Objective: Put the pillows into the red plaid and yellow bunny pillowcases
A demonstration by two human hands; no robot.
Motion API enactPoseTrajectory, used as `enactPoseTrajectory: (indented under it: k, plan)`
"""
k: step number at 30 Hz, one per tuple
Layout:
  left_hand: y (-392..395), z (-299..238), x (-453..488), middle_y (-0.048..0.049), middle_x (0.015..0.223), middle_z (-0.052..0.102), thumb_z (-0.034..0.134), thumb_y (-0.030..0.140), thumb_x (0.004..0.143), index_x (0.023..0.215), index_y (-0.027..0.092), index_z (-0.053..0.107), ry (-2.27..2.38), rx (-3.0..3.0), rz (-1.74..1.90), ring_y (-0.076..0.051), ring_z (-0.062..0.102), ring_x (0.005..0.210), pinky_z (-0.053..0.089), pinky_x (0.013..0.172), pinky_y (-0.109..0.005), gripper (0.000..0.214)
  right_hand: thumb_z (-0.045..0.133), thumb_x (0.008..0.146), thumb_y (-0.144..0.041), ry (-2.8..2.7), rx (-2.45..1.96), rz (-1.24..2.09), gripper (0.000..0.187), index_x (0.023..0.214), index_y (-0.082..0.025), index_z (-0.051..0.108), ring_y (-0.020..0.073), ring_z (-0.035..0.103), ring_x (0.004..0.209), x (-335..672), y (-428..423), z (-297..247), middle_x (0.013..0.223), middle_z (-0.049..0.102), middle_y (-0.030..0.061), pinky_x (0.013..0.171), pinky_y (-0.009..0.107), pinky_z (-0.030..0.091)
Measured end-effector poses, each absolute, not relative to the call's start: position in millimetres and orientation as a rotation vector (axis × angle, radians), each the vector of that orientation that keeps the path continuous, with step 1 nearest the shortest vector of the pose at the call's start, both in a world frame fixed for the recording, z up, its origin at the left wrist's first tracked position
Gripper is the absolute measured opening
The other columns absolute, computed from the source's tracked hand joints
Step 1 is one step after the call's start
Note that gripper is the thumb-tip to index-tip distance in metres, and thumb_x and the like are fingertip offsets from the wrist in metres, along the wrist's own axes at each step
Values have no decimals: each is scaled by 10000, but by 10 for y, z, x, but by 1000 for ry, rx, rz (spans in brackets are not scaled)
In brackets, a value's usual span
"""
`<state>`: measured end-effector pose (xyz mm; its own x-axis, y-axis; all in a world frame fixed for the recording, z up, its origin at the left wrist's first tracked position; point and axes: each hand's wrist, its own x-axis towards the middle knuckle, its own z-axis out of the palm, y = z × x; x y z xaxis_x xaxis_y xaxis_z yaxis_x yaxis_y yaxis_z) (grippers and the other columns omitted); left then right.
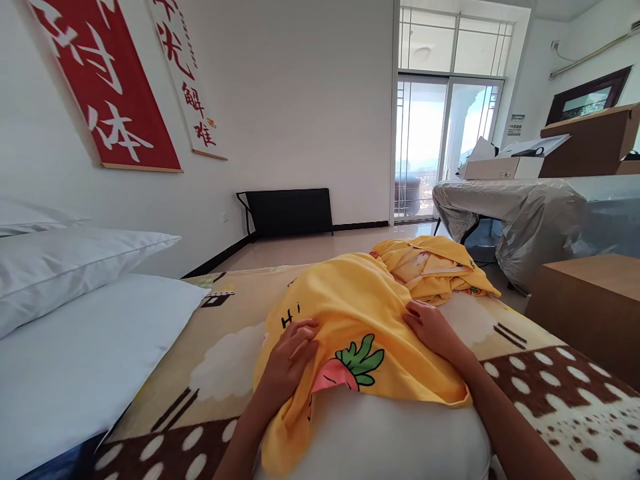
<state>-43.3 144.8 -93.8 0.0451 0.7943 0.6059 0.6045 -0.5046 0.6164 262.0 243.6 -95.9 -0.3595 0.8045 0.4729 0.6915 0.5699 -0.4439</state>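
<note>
A yellow pillowcase (345, 293) printed with a carrot and the letters "Hi" covers the far part of a white pillow (380, 433). The near end of the pillow is bare, below the pillowcase's open edge. On the left side, my left hand (290, 357) is closed on the fabric with bent fingers. My right hand (435, 330) grips the cloth at the right side, its fingertips partly hidden. Just beyond lies a second crumpled yellow cloth (430, 267) with similar prints.
A patterned blanket (230, 353) covers the bed. White pillows (75, 273) are stacked at the left. To the right stand a brown box (590, 307) and a plastic-covered table (515, 207) bearing cartons. A black folded frame (290, 212) leans on the far wall.
</note>
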Motion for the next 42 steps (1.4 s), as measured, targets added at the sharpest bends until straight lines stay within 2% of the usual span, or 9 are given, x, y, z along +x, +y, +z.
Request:
enactPoseTrajectory:
  k: [3,6,10,17,21,24,28,36,42]
  plan:
    - [1352,-875,-442,-88,1115,619,469,363,886,878,200,545,1319,1820,1712,-205,553,1098,415,962,-327,180,418,891,-255,-2037,-1174,96,206,729,-194,530,183,546,750,2548,2410,-983,797,585,51,674,275,397]
    - [1206,-785,-374,-42,854,641,459,386,888,826,190,548,1486,1763,1790,-162,590,817,463,743,-250,224,416,905,-244,-1938,-1124,-97,207,767,-189,560,204,536,813,2503,2406,-1028,827,595,66,736,300,400]
    - [969,-649,-190,16,644,508,418,341,908,765,199,504,1588,2054,1711,-117,460,581,366,543,-220,219,396,929,-235,-1899,-1012,-247,227,828,-188,594,211,538,836,2469,2454,-1118,879,641,76,795,341,390]
    - [862,-464,-327,9,658,552,399,353,911,739,206,505,1669,2332,1186,-126,515,607,405,583,-220,250,409,923,-271,-2017,-737,69,240,785,-202,593,214,553,928,2653,2374,-895,967,641,96,845,370,417]
    - [869,-390,-518,-50,1007,641,442,408,884,760,201,536,1626,2242,1336,-166,594,947,440,846,-237,260,458,912,-366,-2143,-620,435,280,737,-198,600,259,441,1204,2845,2279,-731,1288,539,73,1026,427,308]
    - [924,-456,-520,-21,840,641,411,455,888,796,206,528,1769,2105,1396,-149,595,774,447,712,-226,290,465,887,-489,-1942,-689,926,347,822,-188,624,220,569,939,2818,2353,-854,1046,638,73,813,324,449]
    - [1159,-715,-352,46,585,461,333,436,917,726,218,415,1834,2042,1394,-119,447,531,357,538,-223,302,560,770,-604,-1513,-853,1082,414,735,-193,521,144,470,615,2610,2476,-1097,693,526,8,553,244,405]
    - [1018,-638,-311,57,534,356,392,401,890,729,211,459,1743,2113,1464,-108,333,479,294,497,-233,258,439,870,-545,-1640,-852,659,409,650,-211,352,125,353,589,2539,2413,-1053,628,366,-26,541,242,329]
    - [924,-458,-561,30,602,402,472,573,811,680,192,482,1551,1816,1001,-109,361,535,305,476,-217,403,426,893,-476,-1950,-835,578,317,859,-184,546,138,448,648,2665,2529,-1055,707,517,-5,621,255,364]
